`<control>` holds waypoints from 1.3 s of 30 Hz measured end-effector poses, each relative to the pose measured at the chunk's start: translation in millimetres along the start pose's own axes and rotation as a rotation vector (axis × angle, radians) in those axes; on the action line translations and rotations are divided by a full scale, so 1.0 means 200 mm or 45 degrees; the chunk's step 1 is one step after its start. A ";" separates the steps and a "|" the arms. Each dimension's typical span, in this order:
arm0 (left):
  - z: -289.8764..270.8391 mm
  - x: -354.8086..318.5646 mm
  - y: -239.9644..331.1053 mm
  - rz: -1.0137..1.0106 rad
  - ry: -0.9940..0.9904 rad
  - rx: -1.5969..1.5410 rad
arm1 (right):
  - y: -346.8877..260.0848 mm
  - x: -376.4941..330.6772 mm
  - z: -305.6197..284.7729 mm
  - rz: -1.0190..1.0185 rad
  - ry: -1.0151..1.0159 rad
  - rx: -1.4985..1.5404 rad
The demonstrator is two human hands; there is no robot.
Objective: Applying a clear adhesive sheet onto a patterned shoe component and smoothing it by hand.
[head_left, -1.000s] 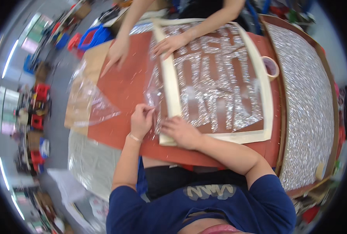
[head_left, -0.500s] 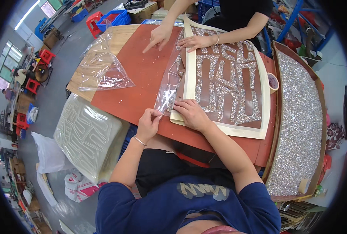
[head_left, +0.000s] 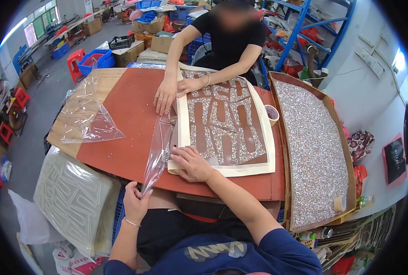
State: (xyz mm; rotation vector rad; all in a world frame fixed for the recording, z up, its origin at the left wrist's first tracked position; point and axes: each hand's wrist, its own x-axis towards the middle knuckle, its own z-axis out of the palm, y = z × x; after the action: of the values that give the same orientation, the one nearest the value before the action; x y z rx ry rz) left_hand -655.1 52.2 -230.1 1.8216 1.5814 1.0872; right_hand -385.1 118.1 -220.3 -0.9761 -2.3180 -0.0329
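Note:
My left hand [head_left: 137,201] pinches the near corner of a strip of clear plastic film [head_left: 156,153], just past the near edge of the table. My right hand [head_left: 192,165] lies with fingers stretched out on the near left corner of a cream-bordered stencil sheet [head_left: 229,172]. Silvery glitter pieces [head_left: 216,137] show in the shapes between its brown areas. The film runs along the stencil's left border, its right side reaching under it. Opposite me, a co-worker's hand [head_left: 166,96] presses near the film's far end, and their other hand [head_left: 192,85] rests on the stencil.
A reddish-brown board [head_left: 116,137] covers the table, with loose clear film [head_left: 94,121] at its left. To the right stands a shallow tray [head_left: 284,183] of glitter, and a tape roll [head_left: 272,113] beside the stencil. Moulded clear sheets [head_left: 71,192] are stacked at lower left.
My left hand has drawn the film's corner toward me, past the table edge. The co-worker's pointing hand has come down by the film's far end. The view has tilted upward.

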 end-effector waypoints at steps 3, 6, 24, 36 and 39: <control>-0.03 0.01 0.03 0.239 -0.033 0.325 | 0.02 -0.02 0.01 0.060 0.030 0.036; -0.05 -0.01 -0.01 0.384 -0.173 0.593 | 0.05 -0.06 0.08 0.101 0.063 0.042; -0.20 -0.30 -0.14 0.205 0.198 0.421 | 0.09 -0.04 0.15 0.560 0.523 0.114; -0.61 -0.72 -0.32 0.000 0.357 0.439 | 0.03 0.06 0.13 0.104 -0.118 -0.127; -0.59 -0.67 -0.30 0.133 0.456 0.454 | 0.00 0.08 0.17 0.179 -0.288 -0.220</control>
State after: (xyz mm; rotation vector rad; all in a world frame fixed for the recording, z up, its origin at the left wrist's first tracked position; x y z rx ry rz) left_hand -788.0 -80.4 -244.1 2.0405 2.0133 1.3038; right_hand -411.3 136.7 -239.8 -1.2866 -2.4752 -0.0698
